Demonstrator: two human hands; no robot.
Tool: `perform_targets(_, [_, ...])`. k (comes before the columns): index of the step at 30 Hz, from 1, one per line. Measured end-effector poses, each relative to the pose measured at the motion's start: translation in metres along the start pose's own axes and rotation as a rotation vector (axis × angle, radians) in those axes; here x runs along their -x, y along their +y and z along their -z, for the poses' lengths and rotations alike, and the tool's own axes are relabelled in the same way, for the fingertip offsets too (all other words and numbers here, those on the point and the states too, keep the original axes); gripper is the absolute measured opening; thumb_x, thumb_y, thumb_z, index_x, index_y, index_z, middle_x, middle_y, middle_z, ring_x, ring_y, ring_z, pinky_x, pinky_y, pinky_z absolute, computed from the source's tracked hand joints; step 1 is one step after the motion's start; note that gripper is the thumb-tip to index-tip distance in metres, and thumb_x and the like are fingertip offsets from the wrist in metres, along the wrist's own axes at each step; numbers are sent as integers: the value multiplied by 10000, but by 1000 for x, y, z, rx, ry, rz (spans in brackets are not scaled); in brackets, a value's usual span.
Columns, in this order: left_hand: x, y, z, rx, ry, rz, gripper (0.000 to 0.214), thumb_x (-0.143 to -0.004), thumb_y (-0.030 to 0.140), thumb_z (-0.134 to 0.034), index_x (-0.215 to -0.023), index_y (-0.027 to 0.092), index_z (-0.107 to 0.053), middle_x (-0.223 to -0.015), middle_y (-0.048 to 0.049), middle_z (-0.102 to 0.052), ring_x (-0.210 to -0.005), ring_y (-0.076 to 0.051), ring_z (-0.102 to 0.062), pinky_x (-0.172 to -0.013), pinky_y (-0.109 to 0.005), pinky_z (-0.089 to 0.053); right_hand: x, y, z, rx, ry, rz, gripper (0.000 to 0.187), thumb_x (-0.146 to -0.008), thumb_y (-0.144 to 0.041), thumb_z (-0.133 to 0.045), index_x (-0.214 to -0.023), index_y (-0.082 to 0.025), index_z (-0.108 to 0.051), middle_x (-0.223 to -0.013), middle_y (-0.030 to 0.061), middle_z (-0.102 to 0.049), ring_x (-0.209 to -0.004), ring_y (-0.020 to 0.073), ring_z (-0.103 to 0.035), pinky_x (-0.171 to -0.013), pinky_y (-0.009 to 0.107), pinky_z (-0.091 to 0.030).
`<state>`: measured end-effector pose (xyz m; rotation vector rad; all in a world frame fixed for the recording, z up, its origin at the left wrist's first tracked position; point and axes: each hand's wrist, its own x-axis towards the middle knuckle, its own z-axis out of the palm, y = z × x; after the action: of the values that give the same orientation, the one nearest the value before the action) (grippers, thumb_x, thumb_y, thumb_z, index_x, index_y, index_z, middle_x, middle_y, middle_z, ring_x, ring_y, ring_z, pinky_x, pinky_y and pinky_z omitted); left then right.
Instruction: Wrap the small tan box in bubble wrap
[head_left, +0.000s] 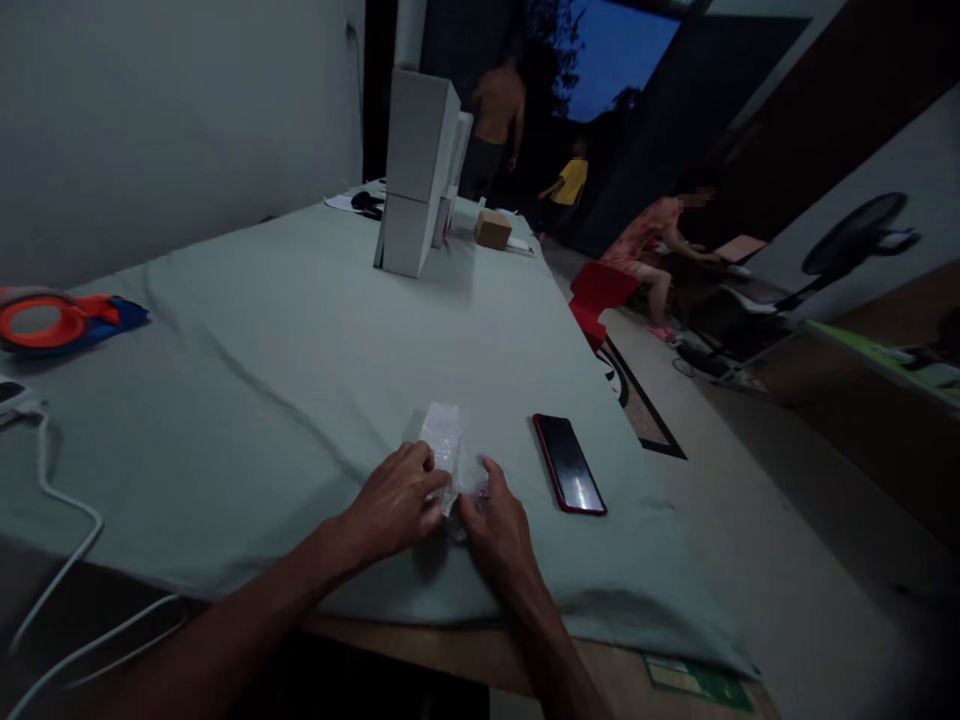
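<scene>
A small white packet that looks like bubble wrap point(442, 430) stands out above the pale green cloth, between my two hands. My left hand point(397, 497) is closed on its near left side, with thumb and fingers pinched on the plastic. On the other side, my right hand point(501, 520) has its fingers curled round a loose, clear part of the wrap. What lies inside the packet cannot be made out. A phone in a red case point(570, 465) lies screen up to the right of my right hand.
Tall white boxes point(416, 170) stand at the far end of the table point(315, 330), near a small brown box point(493, 230). Orange tape point(41, 320) lies at left above a white cable point(71, 500). Beyond are a red chair point(600, 290), a fan point(855, 235) and several people.
</scene>
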<state>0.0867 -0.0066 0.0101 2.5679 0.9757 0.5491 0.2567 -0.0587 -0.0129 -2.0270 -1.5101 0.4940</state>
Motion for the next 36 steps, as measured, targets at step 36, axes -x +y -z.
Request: perform_targets(36, [4,-5,-20,450,229,267,432,-774,187,-585,-1202,154,-545,-1078,-85,-569,-970,-208,-564,-886,-385,-496,16,-24,8,-15,-124,431,696,-787,-118,-481,-1462,-182,-323,-1109,89,-706,-644,151,-639,-691,286,-525])
